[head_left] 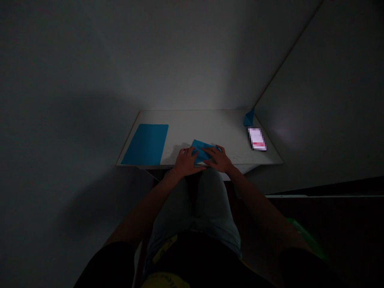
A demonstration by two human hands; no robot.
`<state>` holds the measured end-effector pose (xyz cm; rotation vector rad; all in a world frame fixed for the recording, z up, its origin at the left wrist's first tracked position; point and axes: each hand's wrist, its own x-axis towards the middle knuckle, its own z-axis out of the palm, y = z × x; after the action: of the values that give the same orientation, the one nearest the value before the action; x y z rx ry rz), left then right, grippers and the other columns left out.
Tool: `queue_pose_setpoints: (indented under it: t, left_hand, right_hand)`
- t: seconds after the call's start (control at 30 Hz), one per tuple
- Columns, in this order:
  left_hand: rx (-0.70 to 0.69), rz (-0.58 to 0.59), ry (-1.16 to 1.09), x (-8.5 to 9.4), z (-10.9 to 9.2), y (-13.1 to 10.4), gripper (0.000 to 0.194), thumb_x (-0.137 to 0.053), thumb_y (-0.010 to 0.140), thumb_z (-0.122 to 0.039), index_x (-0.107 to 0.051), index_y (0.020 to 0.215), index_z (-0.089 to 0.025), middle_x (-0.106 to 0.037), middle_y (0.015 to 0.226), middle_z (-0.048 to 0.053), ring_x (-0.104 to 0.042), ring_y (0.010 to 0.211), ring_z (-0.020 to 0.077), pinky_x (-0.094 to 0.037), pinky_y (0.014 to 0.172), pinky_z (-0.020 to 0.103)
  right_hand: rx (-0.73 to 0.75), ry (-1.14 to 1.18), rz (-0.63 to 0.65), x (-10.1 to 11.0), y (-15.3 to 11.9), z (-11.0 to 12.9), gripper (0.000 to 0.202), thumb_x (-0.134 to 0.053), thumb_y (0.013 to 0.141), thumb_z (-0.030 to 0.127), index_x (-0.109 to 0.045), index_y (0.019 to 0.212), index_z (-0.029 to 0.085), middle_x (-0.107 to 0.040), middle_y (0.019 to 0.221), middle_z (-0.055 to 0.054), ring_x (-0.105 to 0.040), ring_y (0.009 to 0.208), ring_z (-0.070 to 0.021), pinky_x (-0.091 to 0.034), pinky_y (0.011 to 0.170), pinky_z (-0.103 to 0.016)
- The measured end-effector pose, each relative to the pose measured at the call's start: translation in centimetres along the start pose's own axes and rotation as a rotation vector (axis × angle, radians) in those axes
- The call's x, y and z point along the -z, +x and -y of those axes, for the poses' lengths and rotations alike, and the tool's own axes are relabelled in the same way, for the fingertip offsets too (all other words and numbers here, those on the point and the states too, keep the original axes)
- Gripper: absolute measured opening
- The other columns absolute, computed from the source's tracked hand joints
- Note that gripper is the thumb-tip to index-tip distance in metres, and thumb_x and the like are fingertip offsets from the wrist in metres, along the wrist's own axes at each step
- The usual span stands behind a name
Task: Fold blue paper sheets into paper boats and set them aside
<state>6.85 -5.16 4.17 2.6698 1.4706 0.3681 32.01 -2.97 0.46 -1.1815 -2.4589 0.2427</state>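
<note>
A small piece of blue paper lies at the near edge of the white table, with creases that look like folds. My left hand rests over its left side, fingers spread and touching the paper. From the right, my right hand lies across the other side with its fingers stretched out on the surface. Both hands look open and press on the paper rather than grip it. Part of the sheet is hidden under my fingers.
A larger blue sheet lies flat on the table's left. At the right, a lit phone lies near a folded blue paper shape in the back corner. Walls stand behind and beside the white table. The light is dim.
</note>
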Motion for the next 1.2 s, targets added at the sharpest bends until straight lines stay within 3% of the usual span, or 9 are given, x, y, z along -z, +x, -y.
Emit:
queue_pose_setpoints:
  t: [0.27,0.5,0.67,0.87,1.07,1.2]
  left_hand:
    - [-0.053,0.168,-0.079,0.4,3.5,0.5,0.065,-0.074,0.095,-0.053,-0.062,0.151,-0.022,-0.060,0.156,0.014,-0.055,0.146,0.0322,-0.032,0.130,0.052]
    - [-0.113,0.199,-0.166,0.4,5.9,0.5,0.045,-0.063,0.103,-0.041,-0.068,0.145,-0.024,-0.064,0.156,0.010,-0.058,0.146,0.0279,-0.042,0.127,0.047]
    - [-0.146,0.202,-0.219,0.2,6.7,-0.3,0.059,-0.076,0.094,-0.046,-0.066,0.148,-0.024,-0.059,0.161,0.010,-0.053,0.151,0.0289,-0.042,0.128,0.045]
    - [-0.127,0.225,-0.344,0.2,7.3,-0.2,0.045,-0.071,0.098,-0.043,-0.071,0.141,-0.027,-0.061,0.159,0.007,-0.056,0.149,0.0258,-0.044,0.126,0.043]
    - [-0.092,0.190,-0.440,0.4,7.1,0.5,0.027,-0.065,0.101,-0.040,-0.081,0.117,-0.025,-0.072,0.147,0.007,-0.063,0.142,0.0229,-0.047,0.124,0.041]
    - [-0.038,0.162,-0.507,0.6,7.0,0.6,0.030,-0.071,0.097,-0.040,-0.079,0.122,-0.025,-0.075,0.142,0.007,-0.067,0.136,0.0232,-0.049,0.122,0.041]
  right_hand:
    - [-0.069,0.015,-0.032,-0.6,0.2,-0.5,0.067,-0.075,0.091,0.068,-0.068,0.146,0.030,-0.066,0.144,-0.013,-0.056,0.137,-0.0363,-0.037,0.117,-0.056]
    - [-0.081,0.086,-0.034,-0.5,0.5,-0.7,0.062,-0.081,0.086,0.066,-0.073,0.139,0.034,-0.069,0.142,-0.010,-0.060,0.131,-0.0368,-0.040,0.112,-0.057]
    - [-0.063,0.111,-0.027,-0.5,0.5,-0.8,0.057,-0.084,0.085,0.064,-0.077,0.131,0.032,-0.072,0.138,-0.009,-0.065,0.124,-0.0344,-0.043,0.108,-0.054]
    - [-0.034,0.144,-0.026,-0.3,0.4,-1.0,0.055,-0.084,0.084,0.066,-0.079,0.127,0.031,-0.074,0.136,-0.008,-0.067,0.123,-0.0331,-0.047,0.106,-0.052]
    - [-0.025,0.294,-0.031,0.3,1.0,-1.1,0.041,-0.070,0.096,0.064,-0.083,0.117,0.032,-0.079,0.124,-0.007,-0.073,0.115,-0.0289,-0.054,0.106,-0.049]
    - [-0.023,0.353,-0.018,0.7,1.3,-1.0,0.035,-0.064,0.101,0.057,-0.084,0.115,0.033,-0.081,0.117,-0.006,-0.075,0.112,-0.0279,-0.056,0.104,-0.049]
